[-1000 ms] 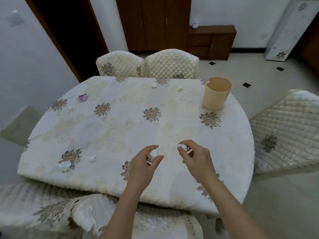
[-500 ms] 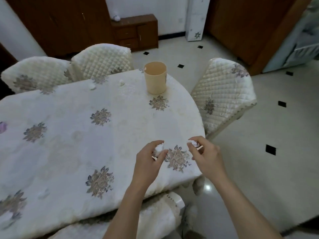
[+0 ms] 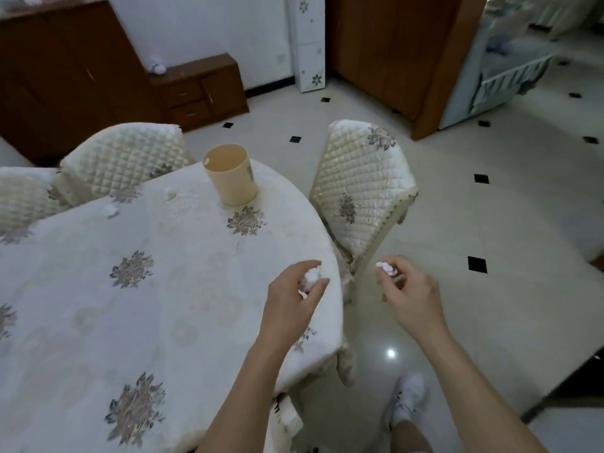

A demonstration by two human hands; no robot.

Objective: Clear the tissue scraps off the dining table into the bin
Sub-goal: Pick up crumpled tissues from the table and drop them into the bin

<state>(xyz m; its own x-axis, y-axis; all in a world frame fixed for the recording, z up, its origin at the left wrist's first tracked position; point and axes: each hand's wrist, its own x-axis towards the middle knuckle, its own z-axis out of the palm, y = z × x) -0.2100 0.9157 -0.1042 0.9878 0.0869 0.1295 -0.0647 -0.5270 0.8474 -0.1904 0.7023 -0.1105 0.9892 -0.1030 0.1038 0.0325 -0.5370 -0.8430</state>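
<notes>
My left hand (image 3: 291, 299) is closed around a white tissue scrap (image 3: 312, 276) above the right edge of the dining table (image 3: 137, 308). My right hand (image 3: 408, 292) pinches a second tissue scrap (image 3: 385, 267) out over the floor, right of the table. The beige bin (image 3: 231, 174) stands upright at the table's far right edge, well beyond both hands. Two more small tissue scraps lie on the cloth, one (image 3: 170, 192) left of the bin and another (image 3: 110, 209) further left.
Quilted chairs stand around the table: one (image 3: 359, 188) to the right of the bin, two (image 3: 124, 158) behind the table. A brown cabinet (image 3: 199, 89) lines the far wall. Tiled floor spreads right, and my white shoe (image 3: 408, 397) shows below.
The view has swung to the right and closer along the table's right end. Both hands still hold their scraps; the right hand now hangs past the table edge over the floor.
</notes>
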